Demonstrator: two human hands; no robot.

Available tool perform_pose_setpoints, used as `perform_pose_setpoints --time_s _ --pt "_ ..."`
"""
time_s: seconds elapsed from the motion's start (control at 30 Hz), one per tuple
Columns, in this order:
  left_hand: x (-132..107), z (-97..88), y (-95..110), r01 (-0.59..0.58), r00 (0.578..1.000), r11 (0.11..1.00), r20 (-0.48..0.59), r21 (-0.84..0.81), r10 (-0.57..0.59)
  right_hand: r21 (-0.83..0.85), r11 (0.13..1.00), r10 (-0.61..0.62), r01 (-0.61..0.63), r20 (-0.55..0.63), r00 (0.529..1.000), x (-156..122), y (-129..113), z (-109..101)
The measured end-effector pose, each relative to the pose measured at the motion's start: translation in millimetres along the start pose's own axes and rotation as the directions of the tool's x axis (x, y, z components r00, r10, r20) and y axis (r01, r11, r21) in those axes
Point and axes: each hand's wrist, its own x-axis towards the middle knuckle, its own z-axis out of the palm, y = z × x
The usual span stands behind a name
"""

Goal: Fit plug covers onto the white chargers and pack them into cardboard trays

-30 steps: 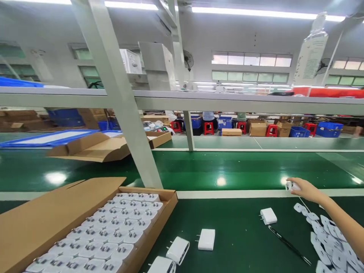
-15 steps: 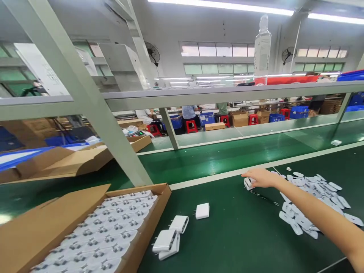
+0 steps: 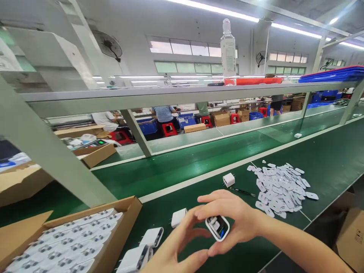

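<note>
A white plug charger point(image 3: 218, 228), its near end uncovered with dark, green and blue parts inside, is gripped between the fingers and thumb of my right hand point(image 3: 236, 212). Close on its left, my left hand point(image 3: 182, 242) curves with thumb and fingers apart and nothing visibly between them. Beyond the hands stands a single charger point(image 3: 229, 180) beside black tweezers point(image 3: 242, 191). Several more chargers lie on the left, among them one partly behind my left hand point(image 3: 178, 218) and another nearer the box point(image 3: 152, 237).
A heap of flat white covers point(image 3: 280, 189) spreads on the green belt point(image 3: 327, 159) at right. At lower left, a cardboard box point(image 3: 132, 208) holds rows of white chargers. A shelf rail point(image 3: 170, 99) and slanted post point(image 3: 54, 151) stand in front, with a bottle point(image 3: 228, 53) above.
My view has swung right. My right hand has left the charger by the tweezers, drawn back nearer and now grips an uncovered one. My left hand has come into view.
</note>
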Motion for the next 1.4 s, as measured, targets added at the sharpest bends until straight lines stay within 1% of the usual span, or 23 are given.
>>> perform_pose_setpoints --time_s 0.03,0.07,0.13,0.17,0.2,0.23,0.27,0.3,0.37,0.43,0.5,0.57,0.67,0.73,0.8,0.87,0.93,1.0,1.1,1.2,1.27,1.3,1.4 --pt "9 9.2 1 0.051 0.995 0.992 0.085 -0.119 -0.041 0.023 1.0 0.002 -0.002 0.001 1.0 -2 -2 1" --pt "17 18.1 1 0.088 0.989 0.973 0.132 -0.213 -0.061 0.04 0.999 0.023 -0.024 0.022 1.0 -4 -1 0" --pt "30 33.1 3 0.094 0.991 0.948 0.122 -0.303 -0.059 0.034 0.993 0.107 -0.111 0.106 0.989 -12 9 -11" --pt "36 38.5 3 0.081 0.993 0.946 0.102 -0.314 -0.052 -0.012 0.981 0.191 -0.191 0.148 0.97 -17 18 -21" --pt "40 42.3 3 0.061 0.996 0.949 0.078 -0.309 -0.039 -0.091 0.952 0.303 -0.292 0.167 0.938 -24 31 -33" --pt "43 44.7 2 0.039 0.999 0.957 0.048 -0.289 -0.026 -0.178 0.904 0.416 -0.388 0.17 0.893 -33 46 -47" --pt "46 45.6 0 0.016 1.0 0.966 0.011 -0.259 -0.014 -0.31 0.794 0.576 -0.523 0.106 0.811 -42 64 -63" --pt "47 45.5 -3 -0.003 0.999 0.974 -0.034 -0.224 -0.004 -0.367 0.717 0.652 -0.593 0.049 0.757 -53 83 -79" --pt "45 42.5 -11 -0.02 0.991 0.987 -0.133 -0.159 -0.001 -0.428 0.614 0.727 -0.663 -0.021 0.686 -77 121 -108" --pt "41 37.4 -21 -0.017 0.975 0.992 -0.22 -0.125 -0.011 -0.464 0.549 0.77 -0.696 -0.043 0.636 -100 154 -129" --pt "37 31.6 -31 -0.015 0.958 0.995 -0.287 -0.096 -0.013 -0.48 0.513 0.801 -0.712 -0.031 0.598 -120 178 -141" --pt "35 26.0 -38 -0.018 0.946 0.998 -0.323 -0.067 -0.005 -0.483 0.5 0.816 -0.719 -0.015 0.577 -132 194 -144" --pt "35 20.1 -47 -0.03 0.939 0.996 -0.344 -0.079 0.001 -0.458 0.502 0.816 -0.733 -0.028 0.577 -140 208 -142" --pt "37 18.6 -54 -0.032 0.937 0.992 -0.349 -0.123 -0.013 -0.415 0.515 0.809 -0.75 -0.053 0.585 -141 211 -140" --pt "38 19.2 -66 -0.009 0.942 0.981 -0.332 -0.195 -0.057 -0.347 0.536 0.802 -0.77 -0.077 0.593 -139 209 -139" --pt "38 21.0 -81 0.034 0.943 0.954 -0.307 -0.296 -0.129 -0.256 0.549 0.8 -0.796 -0.115 0.589 -133 203 -138" --pt "36 22.9 -96 0.064 0.931 0.915 -0.306 -0.398 -0.198 -0.142 0.544 0.808 -0.827 -0.179 0.562 -125 196 -135" --pt "34 23.6 -105 0.075 0.918 0.88 -0.313 -0.469 -0.245 0.004 0.534 0.816 -0.846 -0.265 0.514 -113 189 -128" --pt "34 23.1 -104 0.088 0.903 0.843 -0.314 -0.531 -0.292 0.271 0.533 0.827 -0.801 -0.367 0.426 -92 178 -105" --pt "34 23.8 -97 0.097 0.884 0.801 -0.318 -0.591 -0.342 0.504 0.519 0.852 -0.69 -0.371 0.37 -70 164 -71" --pt "35 25.2 -95 0.104 0.873 0.774 -0.315 -0.625 -0.372 0.607 0.482 0.876 -0.631 -0.324 0.357 -56 151 -48" --pt "35 25.9 -95 0.105 0.868 0.765 -0.317 -0.635 -0.383 0.645 0.457 0.888 -0.612 -0.288 0.359 -49 143 -36" --pt "36 26.4 -102 0.099 0.868 0.763 -0.319 -0.639 -0.381 0.716 0.371 0.909 -0.591 -0.15 0.389 -28 118 -8"
